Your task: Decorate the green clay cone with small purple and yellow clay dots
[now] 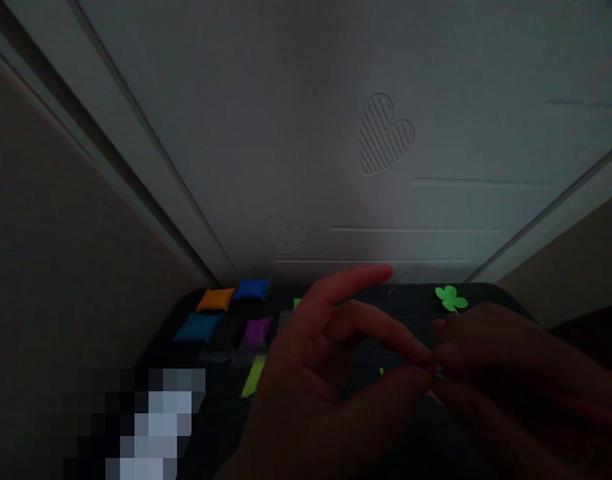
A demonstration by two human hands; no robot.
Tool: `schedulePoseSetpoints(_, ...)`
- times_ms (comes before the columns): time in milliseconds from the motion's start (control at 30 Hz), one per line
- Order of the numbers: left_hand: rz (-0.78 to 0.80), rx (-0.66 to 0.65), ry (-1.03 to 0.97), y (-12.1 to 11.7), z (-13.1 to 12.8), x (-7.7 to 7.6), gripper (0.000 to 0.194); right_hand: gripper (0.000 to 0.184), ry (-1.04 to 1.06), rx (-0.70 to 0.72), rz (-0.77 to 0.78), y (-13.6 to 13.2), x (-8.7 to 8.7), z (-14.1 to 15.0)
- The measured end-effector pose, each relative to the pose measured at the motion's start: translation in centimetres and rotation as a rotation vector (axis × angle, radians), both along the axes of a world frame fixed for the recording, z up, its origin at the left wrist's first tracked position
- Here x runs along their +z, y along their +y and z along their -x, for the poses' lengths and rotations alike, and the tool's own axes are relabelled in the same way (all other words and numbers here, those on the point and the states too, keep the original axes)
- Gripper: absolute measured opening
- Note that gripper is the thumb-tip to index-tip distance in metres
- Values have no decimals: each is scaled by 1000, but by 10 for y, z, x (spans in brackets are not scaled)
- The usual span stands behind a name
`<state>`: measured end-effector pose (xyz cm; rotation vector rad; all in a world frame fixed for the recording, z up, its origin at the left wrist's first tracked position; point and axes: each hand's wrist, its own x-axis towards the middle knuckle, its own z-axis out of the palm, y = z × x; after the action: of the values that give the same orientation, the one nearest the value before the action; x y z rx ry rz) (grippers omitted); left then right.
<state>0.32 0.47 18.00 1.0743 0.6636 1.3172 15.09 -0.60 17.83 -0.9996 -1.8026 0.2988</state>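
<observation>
In the dim head view, my left hand (331, 360) is closed in a pinch, thumb against a fingertip, with another finger raised. Between those tips shows a tiny purple piece (433, 369), perhaps clay. My right hand (496, 360) meets it from the right with fingers bent and pressed together. A speck of yellow-green (440, 373) shows between the two hands; which hand holds it I cannot tell. Some pink shows below the right fingers and along that hand, too dark to make out. Just behind the right hand lies a green four-lobed clover shape (451, 299).
On the dark table (386, 317) at left lie an orange packet (216, 300), a blue packet (252, 289), a teal packet (198, 327), a black packet (227, 332) and a purple packet (258, 332). A yellow-green strip (253, 378) lies partly behind my left hand. A pale panel with hearts (385, 137) stands behind.
</observation>
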Motion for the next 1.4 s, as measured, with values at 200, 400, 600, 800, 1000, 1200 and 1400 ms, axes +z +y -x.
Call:
schedulePoseSetpoints(200, -12, 19, -8, -1, 1, 0, 50, 14, 45, 46, 29, -2, 1, -1)
schedulePoseSetpoints(400, -10, 1, -5, -1, 2, -1, 50, 11, 51, 59, 18, -1, 1, 0)
schedulePoseSetpoints(600, 4, 4, -1, 0, 1, 1, 49, 14, 55, 52, 34, -1, 2, 2)
schedulePoseSetpoints(800, 12, 1, -24, 0, 0, 1, 49, 11, 36, 70, 40, -2, 2, 0)
schedulePoseSetpoints(1000, 82, -202, -201, 8, 2, -6, 54, 25, 15, 104, 76, -3, 2, -3)
schedulePoseSetpoints(1200, 247, -366, -321, 19, 4, -15, 50, 33, -21, 130, 137, 0, 3, -7)
schedulePoseSetpoints(1400, 310, -448, -427, 19, 2, -17, 44, 23, 218, 12, 164, -2, 0, 12)
